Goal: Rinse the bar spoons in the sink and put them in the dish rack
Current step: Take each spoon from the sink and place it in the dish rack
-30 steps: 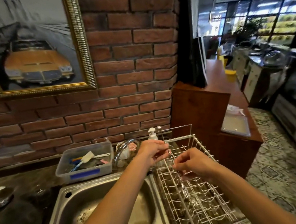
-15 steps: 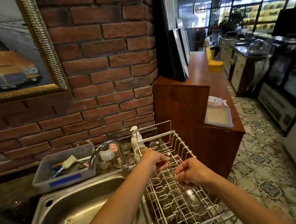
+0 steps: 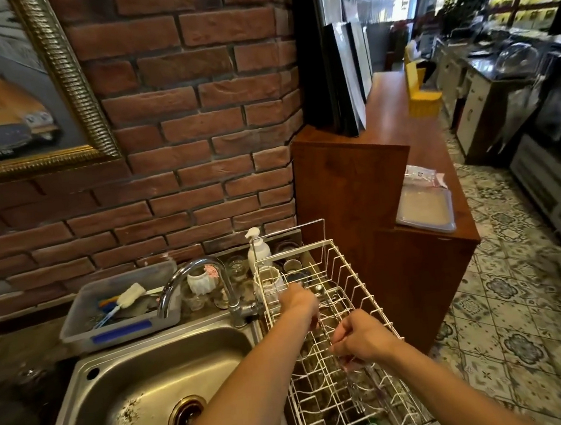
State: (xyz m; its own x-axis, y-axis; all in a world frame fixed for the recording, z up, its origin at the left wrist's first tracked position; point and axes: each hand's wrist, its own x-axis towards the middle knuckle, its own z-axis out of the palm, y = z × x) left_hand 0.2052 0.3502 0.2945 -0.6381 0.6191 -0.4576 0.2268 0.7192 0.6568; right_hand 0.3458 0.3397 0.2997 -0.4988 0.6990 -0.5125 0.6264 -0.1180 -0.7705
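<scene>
The white wire dish rack [image 3: 293,251] stands right of the steel sink [image 3: 140,373]. Thin metal bar spoons [image 3: 319,288] lie lengthwise in the rack, one knobbed end showing just past my left hand. My left hand [image 3: 300,304] reaches over the rack's back left part, its fingers curled down onto the spoon stems. My right hand [image 3: 361,340] hovers over the rack's middle, and its fingertips pinch the same stems. The spoon bowls are hard to make out among the wires below my right hand.
A curved chrome faucet [image 3: 192,268] rises behind the sink. A grey tub of brushes [image 3: 121,316] sits at back left. A soap pump bottle [image 3: 258,248] and small glass jars [image 3: 236,268] crowd the brick wall. A wooden counter [image 3: 374,203] stands right of the rack.
The view has swung right and down. Both hands have lowered deeper into the rack, my left hand moving further right over it with the spoons.
</scene>
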